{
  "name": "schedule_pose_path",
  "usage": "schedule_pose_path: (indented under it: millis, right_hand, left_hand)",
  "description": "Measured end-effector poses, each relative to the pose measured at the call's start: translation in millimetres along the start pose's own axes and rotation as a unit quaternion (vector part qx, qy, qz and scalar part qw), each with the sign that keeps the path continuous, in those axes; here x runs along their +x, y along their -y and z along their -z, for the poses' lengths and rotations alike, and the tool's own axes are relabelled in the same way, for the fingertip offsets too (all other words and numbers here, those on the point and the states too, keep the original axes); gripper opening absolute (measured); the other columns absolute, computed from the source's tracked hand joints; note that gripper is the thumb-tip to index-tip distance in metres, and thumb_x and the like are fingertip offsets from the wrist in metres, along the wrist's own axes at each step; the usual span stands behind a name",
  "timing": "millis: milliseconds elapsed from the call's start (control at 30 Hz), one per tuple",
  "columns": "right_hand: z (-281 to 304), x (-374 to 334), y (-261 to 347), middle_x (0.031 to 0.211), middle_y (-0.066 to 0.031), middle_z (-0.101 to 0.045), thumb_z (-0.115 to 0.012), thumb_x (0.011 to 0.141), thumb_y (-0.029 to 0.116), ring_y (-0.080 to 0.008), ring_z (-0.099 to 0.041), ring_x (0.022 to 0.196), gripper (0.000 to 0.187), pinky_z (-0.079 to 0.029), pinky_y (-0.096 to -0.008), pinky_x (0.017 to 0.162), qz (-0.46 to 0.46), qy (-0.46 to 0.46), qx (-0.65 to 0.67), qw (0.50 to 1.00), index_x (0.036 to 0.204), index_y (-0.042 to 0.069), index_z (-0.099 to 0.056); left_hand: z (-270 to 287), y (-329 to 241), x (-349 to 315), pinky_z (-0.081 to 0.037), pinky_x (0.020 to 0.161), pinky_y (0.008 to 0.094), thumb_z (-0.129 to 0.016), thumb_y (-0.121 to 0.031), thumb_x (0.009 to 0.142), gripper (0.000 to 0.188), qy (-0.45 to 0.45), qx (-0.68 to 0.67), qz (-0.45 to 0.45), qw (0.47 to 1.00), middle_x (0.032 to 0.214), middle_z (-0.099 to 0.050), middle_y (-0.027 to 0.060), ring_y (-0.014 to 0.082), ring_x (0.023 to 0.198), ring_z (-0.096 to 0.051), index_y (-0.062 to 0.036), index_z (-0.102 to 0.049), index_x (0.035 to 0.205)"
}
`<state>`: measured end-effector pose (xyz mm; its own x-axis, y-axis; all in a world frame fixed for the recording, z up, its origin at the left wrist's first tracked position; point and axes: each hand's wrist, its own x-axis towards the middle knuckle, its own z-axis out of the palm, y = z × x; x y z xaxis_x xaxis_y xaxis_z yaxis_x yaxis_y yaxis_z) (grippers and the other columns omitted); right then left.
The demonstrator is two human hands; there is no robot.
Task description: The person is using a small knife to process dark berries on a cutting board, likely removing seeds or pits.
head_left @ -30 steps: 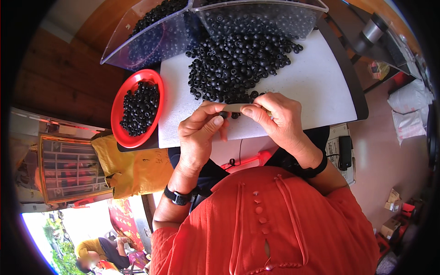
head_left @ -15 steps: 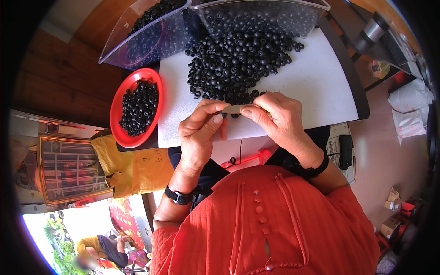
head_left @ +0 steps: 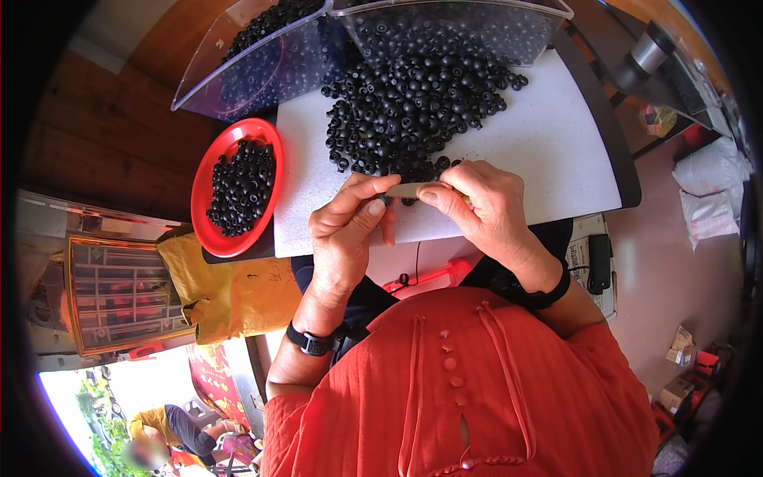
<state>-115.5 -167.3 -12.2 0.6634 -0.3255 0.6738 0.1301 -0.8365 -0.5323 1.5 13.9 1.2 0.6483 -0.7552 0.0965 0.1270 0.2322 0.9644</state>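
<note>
The left grip pinches a small black piece between thumb and fingers, seemingly to steady it against the flat, blade-like tool that the right grip clamps under its thumb. A black pile lies just beyond both grips and a red dish sits to their left, apparently for easy reach.

Writing in three places

Dark marks resembling handwriting stand on a crumpled, bright yellow bag at left. Gold characters decorate a red, flat-faced banner at lower left. Small dark print, too fine to read, marks a flat whitish sheet at right.
</note>
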Motion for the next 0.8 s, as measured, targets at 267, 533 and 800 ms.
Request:
schedule_pose_path:
  millis: [267,533,800]
  right_hand:
    - [3.1,-0.7,-2.1,0.066,-0.0053,-0.063,-0.084,0.088,0.024,-0.0234,-0.062,0.058,0.027,-0.047,-0.0379,0.052,0.01,0.017,0.004,1.0,0.079,0.008,-0.065]
    - [1.2,-0.2,-2.1,0.069,-0.0056,-0.064,-0.084,0.088,0.019,-0.0231,-0.061,0.059,0.023,-0.047,-0.037,0.052,0.031,0.024,-0.01,0.999,0.083,0.006,-0.067]
    - [2.2,-1.0,-2.0,0.069,-0.0056,-0.065,-0.084,0.088,0.02,-0.0233,-0.063,0.061,0.024,-0.048,-0.037,0.054,0.031,0.029,-0.021,0.999,0.082,0.006,-0.066]
  left_hand:
    - [-1.0,2.5,0.7,-0.054,0.063,0.0262,-0.056,0.009,0.102,0.028,-0.001,-0.007,-0.017,1.0,0.107,-0.063,0.0084,0.0139,0.08,-0.063,0.0025,-0.073,0.123]
    - [-2.3,3.1,0.1,-0.055,0.063,0.0272,-0.055,0.01,0.101,0.026,-0.023,-0.016,-0.01,1.0,0.111,-0.064,0.0098,0.0151,0.078,-0.063,0.0041,-0.074,0.118]
    - [-2.5,4.0,-0.3,-0.055,0.062,0.0275,-0.055,0.01,0.101,0.025,-0.028,-0.033,-0.004,0.999,0.111,-0.064,0.0101,0.0151,0.078,-0.063,0.0052,-0.073,0.117]
